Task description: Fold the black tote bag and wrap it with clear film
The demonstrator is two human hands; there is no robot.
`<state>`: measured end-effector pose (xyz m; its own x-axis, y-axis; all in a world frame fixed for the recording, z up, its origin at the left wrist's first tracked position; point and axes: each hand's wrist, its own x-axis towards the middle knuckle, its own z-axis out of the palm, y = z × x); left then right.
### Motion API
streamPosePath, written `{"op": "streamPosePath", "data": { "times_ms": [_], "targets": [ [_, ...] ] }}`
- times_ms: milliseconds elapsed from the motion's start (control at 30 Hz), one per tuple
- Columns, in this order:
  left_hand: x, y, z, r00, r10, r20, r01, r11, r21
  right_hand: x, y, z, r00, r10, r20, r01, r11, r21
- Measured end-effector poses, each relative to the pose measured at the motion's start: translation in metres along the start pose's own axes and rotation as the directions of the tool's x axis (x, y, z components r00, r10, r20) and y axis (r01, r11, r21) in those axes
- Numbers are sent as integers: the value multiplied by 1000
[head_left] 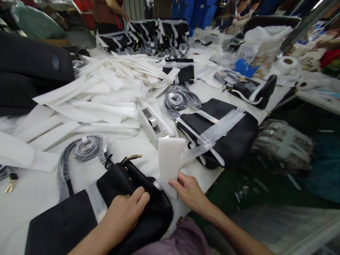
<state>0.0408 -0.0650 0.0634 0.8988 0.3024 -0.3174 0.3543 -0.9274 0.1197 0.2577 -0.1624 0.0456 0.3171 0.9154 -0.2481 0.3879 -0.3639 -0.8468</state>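
Note:
A black handbag (66, 216) lies on the white table in front of me, a white band around its middle and a gold zipper pull at its top edge. My left hand (130, 207) is closed on the edge of this bag, near the zipper. Between the thumb and fingers of my right hand (190, 189) a folded strip of white foam sheet (170, 159) stands upright, just right of the bag. A plastic-wrapped strap (89, 148) lies coiled behind the bag. Close behind the foam strip is a tape dispenser (151, 125).
Many white foam strips (106, 92) are heaped across the table. Another wrapped black handbag (231, 131) lies at the right edge, with more bags (172, 32) stacked at the back. A dark case (32, 71) stands at left. Past the table's right edge is a green floor (228, 198).

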Motion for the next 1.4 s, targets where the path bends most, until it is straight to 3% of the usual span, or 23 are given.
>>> {"op": "streamPosePath", "data": {
  "times_ms": [200, 367, 467, 600, 700, 900, 967, 1133, 1267, 1400],
  "targets": [
    [-10, 1, 15, 982, 36, -184, -21, 997, 79, -4, -16, -3, 999, -30, 20, 30, 1000, 5],
    [-10, 1, 16, 952, 55, -300, -33, 996, 77, -7, -17, -3, 983, -66, 173, 73, 997, -32],
    [-11, 2, 16, 936, 55, -348, -33, 997, 71, -10, -11, -5, 962, -36, 271, 48, 998, -38],
    [-13, 3, 19, 927, 38, -374, -16, 998, 63, -15, -4, -6, 967, 14, 255, -30, 998, 58],
    [-14, 6, 22, 928, 22, -371, 2, 998, 65, -18, -2, -3, 966, 31, 258, -50, 997, 67],
    [-10, 12, 19, 973, -5, -231, 13, 999, 34, -16, 5, 17, 930, -5, 367, 80, 979, -188],
    [-8, 12, 17, 980, -15, -198, 17, 1000, 8, -13, 7, 21, 943, 11, 333, 48, 985, -167],
    [-8, 12, 16, 987, -60, -151, 55, 998, -36, -12, 1, 26, 956, 13, 291, -87, 966, 243],
    [-5, 14, 12, 992, -73, -107, 68, 997, -45, -15, 1, 42, 982, -4, 189, -2, 999, 33],
    [3, 3, -9, 989, -133, -67, 130, 990, -52, -14, 6, 55, 992, 60, 114, -59, 998, -14]
  ]
}}
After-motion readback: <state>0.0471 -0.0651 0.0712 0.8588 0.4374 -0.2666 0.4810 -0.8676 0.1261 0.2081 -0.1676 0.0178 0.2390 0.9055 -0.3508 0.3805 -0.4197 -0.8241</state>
